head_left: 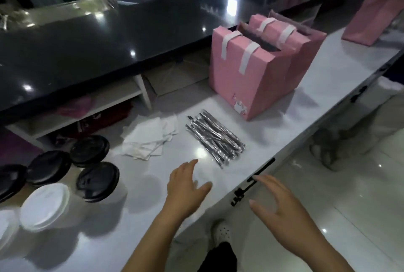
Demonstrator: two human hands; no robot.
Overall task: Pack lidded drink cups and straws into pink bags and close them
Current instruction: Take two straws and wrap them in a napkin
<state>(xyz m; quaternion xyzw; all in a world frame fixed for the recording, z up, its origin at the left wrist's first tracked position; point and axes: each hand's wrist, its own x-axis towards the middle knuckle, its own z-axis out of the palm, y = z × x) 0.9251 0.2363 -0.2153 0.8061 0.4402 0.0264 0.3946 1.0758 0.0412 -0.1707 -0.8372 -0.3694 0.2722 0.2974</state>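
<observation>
Hovering empty with fingers spread, the left hand (187, 186) sits nearer the straws (215, 137), lying diagonally mid-counter just beyond it, while the equally empty, open right hand (282, 204) hangs off the counter's (135, 217) near edge.

Dim overhead light is making small white glare spots on the black counter (87, 53) and the white table (273, 132). Soft shadows are falling beside the lidded cups (97, 181). The frame edges are bending, and the background is blurring.
</observation>
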